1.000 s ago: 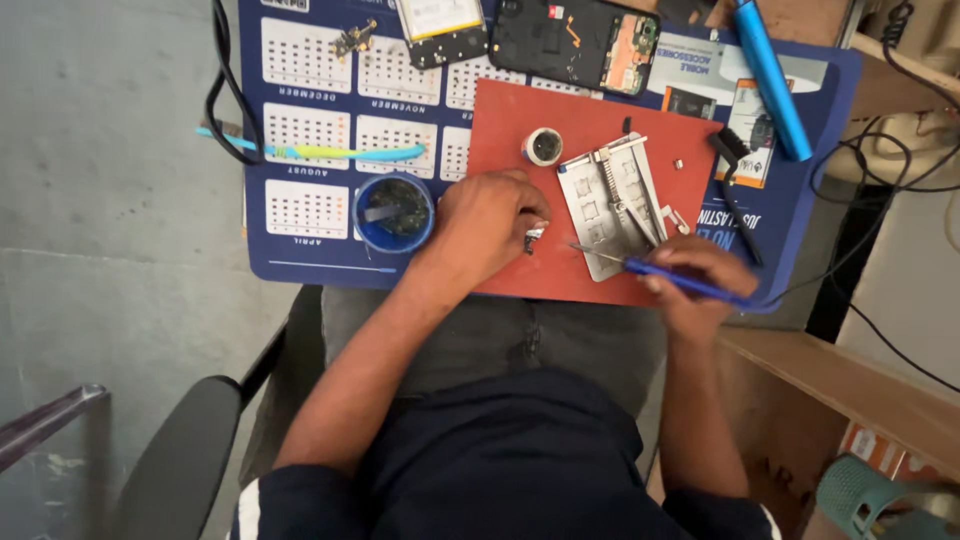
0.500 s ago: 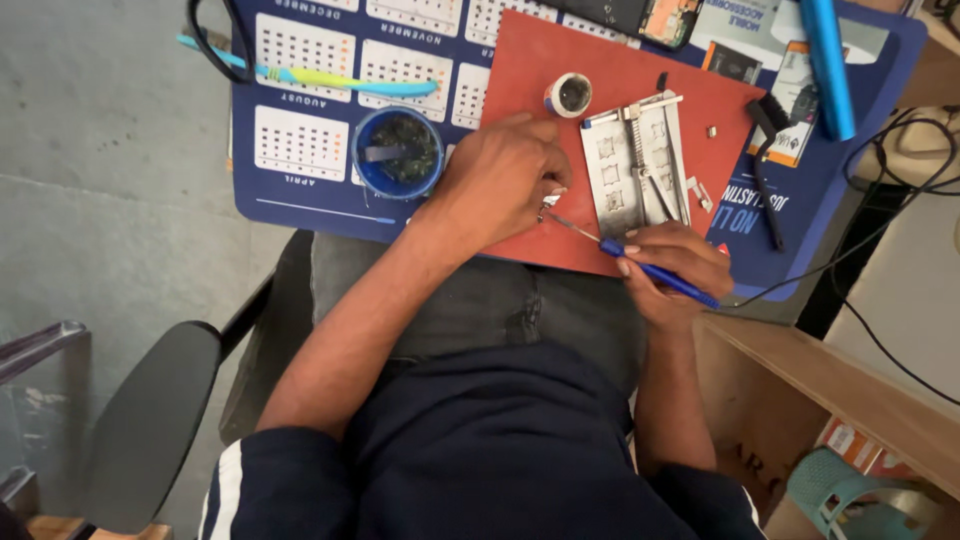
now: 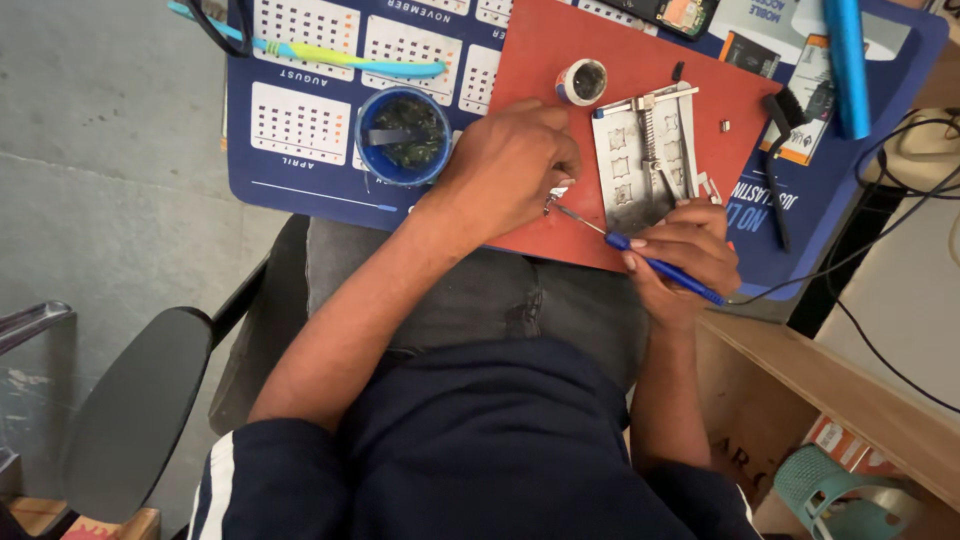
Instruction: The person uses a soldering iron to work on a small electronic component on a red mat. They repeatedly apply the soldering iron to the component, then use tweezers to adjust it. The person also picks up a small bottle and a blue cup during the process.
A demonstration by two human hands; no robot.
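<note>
Grey concrete floor (image 3: pixel 90 150) fills the left of the view, with a black chair seat (image 3: pixel 140 400) at the lower left and a wooden shelf (image 3: pixel 850 390) at the lower right. A blue calendar mat (image 3: pixel 300 150) covers the work surface, and a red mat (image 3: pixel 560 60) lies on it. On the red mat a metal holding jig (image 3: pixel 640 160) lies flat, just beside both hands. A blue round bowl (image 3: pixel 400 135) sits on the calendar mat, touching the left wrist, and a small white pot (image 3: pixel 582 82) stands above the knuckles. The right hand (image 3: pixel 685 250) is closed round a blue-handled screwdriver (image 3: pixel 640 255). Its long axis runs slantwise, handle toward the lower right, thin shaft pointing up and left across the red mat's near edge. The tip meets a small metal part (image 3: pixel 556 195) pinched in the fingers of the left hand (image 3: pixel 515 165), which is curled shut over it.
</note>
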